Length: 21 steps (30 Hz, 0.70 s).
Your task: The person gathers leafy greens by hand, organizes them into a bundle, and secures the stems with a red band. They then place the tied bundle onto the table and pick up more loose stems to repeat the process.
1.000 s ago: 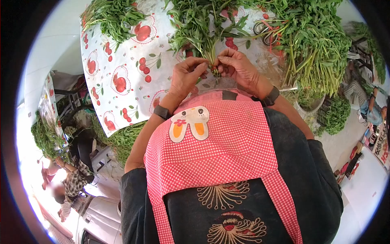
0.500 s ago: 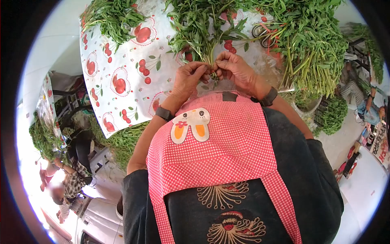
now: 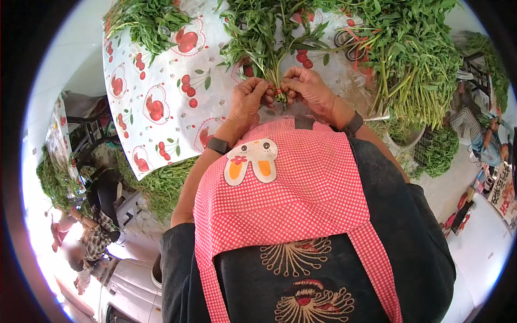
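A bunch of leafy greens point(image 3: 264, 37) lies on the table, its stems pointing toward me. Around the stems near their cut ends runs a thin red tie point(image 3: 278, 91). My left hand point(image 3: 250, 100) pinches at the tie from the left side, fingers closed. On the other side my right hand point(image 3: 312, 92) is closed in a pinch too, thumb and forefinger together close to the stems. The tie's ends are mostly hidden by my fingers.
A large pile of greens point(image 3: 414, 70) covers the table's right side, with scissors point(image 3: 350, 43) and red ties beside it. Another heap point(image 3: 148, 24) lies at the upper left on the cherry-print tablecloth point(image 3: 161, 81). Other people work at far left and right.
My fingers have parted slightly at the stems, and the red tie around them shows more plainly. The bunch stays in about the same place.
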Motion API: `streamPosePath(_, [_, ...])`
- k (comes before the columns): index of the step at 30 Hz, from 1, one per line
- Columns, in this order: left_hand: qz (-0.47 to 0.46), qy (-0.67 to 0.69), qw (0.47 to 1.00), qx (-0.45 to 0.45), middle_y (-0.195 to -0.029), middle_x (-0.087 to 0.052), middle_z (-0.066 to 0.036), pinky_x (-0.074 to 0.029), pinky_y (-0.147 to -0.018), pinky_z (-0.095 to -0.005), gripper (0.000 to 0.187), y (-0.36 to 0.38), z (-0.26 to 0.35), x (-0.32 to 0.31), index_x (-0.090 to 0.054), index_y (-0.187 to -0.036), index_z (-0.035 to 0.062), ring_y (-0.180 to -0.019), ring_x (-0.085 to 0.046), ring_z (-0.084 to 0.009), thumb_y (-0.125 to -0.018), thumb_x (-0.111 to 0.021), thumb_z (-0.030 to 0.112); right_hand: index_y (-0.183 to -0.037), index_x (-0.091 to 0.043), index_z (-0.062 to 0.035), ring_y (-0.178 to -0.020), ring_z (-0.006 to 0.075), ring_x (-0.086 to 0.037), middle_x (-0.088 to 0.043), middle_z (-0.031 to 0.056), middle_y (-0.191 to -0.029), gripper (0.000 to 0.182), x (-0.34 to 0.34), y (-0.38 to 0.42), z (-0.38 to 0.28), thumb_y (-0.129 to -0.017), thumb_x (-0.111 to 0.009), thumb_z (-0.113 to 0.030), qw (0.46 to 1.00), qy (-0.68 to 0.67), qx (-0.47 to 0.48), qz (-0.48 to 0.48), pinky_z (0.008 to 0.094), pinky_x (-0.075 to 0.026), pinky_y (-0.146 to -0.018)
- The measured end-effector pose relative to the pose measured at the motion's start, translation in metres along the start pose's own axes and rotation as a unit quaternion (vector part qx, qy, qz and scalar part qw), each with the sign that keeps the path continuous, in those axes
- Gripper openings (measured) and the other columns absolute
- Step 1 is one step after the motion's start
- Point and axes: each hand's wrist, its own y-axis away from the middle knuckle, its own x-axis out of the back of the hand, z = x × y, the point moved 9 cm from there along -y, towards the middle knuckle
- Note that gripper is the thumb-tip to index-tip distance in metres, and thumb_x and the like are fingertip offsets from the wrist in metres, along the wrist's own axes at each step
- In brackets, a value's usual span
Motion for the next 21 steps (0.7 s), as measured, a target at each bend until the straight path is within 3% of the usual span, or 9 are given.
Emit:
streamPosePath(2, [-0.007, -0.021, 1.0, -0.005, -0.081, -0.059, -0.005, -0.053, -0.063, -0.0275, 0.023, -0.002, 0.004, -0.001, -0.058, -0.095, -0.0011, -0.068, -0.057, -0.0124, -0.092, -0.055, 0.022, -0.093, -0.053, -0.0032, -0.064, 0.0105, -0.056, -0.059, 0.0042, -0.08, 0.012, 0.0, 0.001, -0.006, -0.09, -0.059, -0.013, 1.0, 0.015, -0.002, 0.005, 0.0253, -0.051, -0.056])
streamPosePath(5, [0.052, -0.016, 0.998, 0.023, -0.086, -0.062, -0.011, -0.053, -0.057, -0.0272, 0.026, 0.007, 0.009, 0.008, -0.057, -0.096, -0.0016, -0.066, -0.06, -0.0152, -0.092, -0.054, 0.024, -0.093, -0.054, -0.0032, -0.066, 0.011, -0.057, -0.06, 0.0045, -0.081, 0.011, -0.001, 0.004, -0.012, -0.089, -0.059, -0.012, 1.0, 0.01, 0.01, 0.014, 0.0255, -0.051, -0.059])
streamPosePath(7, [0.011, -0.007, 0.991, 0.13, -0.097, -0.06, -0.01, -0.053, -0.069, -0.0311, 0.035, 0.016, 0.0, -0.003, -0.057, -0.102, 0.0002, -0.082, -0.06, -0.0177, -0.093, -0.053, 0.033, -0.093, -0.054, -0.0033, -0.067, 0.0118, -0.058, -0.06, 0.0046, -0.081, 0.011, -0.003, 0.006, -0.007, -0.089, -0.059, -0.012, 1.0, -0.024, -0.015, 0.007, 0.0257, -0.051, -0.061])
streamPosePath(11, [-0.087, 0.123, 0.975, 0.161, -0.1, -0.061, -0.01, -0.053, -0.072, -0.0334, 0.037, 0.018, -0.011, -0.026, -0.057, -0.105, 0.0014, -0.085, -0.062, -0.0209, -0.093, -0.05, 0.035, -0.094, -0.054, -0.0036, -0.068, 0.0122, -0.058, -0.06, 0.0046, -0.081, 0.011, -0.013, 0.004, -0.002, -0.089, -0.059, -0.012, 0.999, -0.024, -0.023, -0.017, 0.0258, -0.051, -0.061])
streamPosePath(17, [-0.084, 0.178, 0.961, 0.192, -0.1, -0.062, -0.011, -0.054, -0.072, -0.0348, 0.029, 0.016, -0.017, -0.028, -0.056, -0.109, 0.0016, -0.086, -0.062, -0.0244, -0.093, -0.048, 0.025, -0.093, -0.055, -0.0029, -0.063, 0.0127, -0.058, -0.06, 0.0048, -0.081, 0.019, -0.003, 0.006, -0.001, -0.087, -0.064, -0.019, 0.999, -0.007, -0.034, 0.031, 0.0265, -0.051, -0.056])
streamPosePath(19, [-0.084, 0.227, 0.949, 0.201, -0.099, -0.061, -0.013, -0.055, -0.073, -0.0359, 0.025, 0.014, -0.022, -0.028, -0.055, -0.107, 0.0001, -0.085, -0.062, -0.0258, -0.092, -0.048, 0.019, -0.093, -0.056, -0.0033, -0.059, 0.0131, -0.057, -0.06, 0.0051, -0.079, 0.023, 0.006, 0.009, 0.011, -0.084, -0.065, -0.022, 0.992, 0.048, -0.1, 0.064, 0.0275, -0.05, -0.051])
streamPosePath(21, [-0.069, 0.246, 0.945, 0.203, -0.098, -0.061, -0.014, -0.055, -0.073, -0.0362, 0.024, 0.014, -0.023, -0.029, -0.055, -0.106, -0.0007, -0.084, -0.062, -0.0264, -0.092, -0.047, 0.017, -0.091, -0.056, -0.0039, -0.057, 0.0128, -0.056, -0.06, 0.0049, -0.077, 0.022, 0.002, 0.013, 0.006, -0.084, -0.064, -0.022, 0.99, 0.06, -0.104, 0.076, 0.0276, -0.048, -0.048])
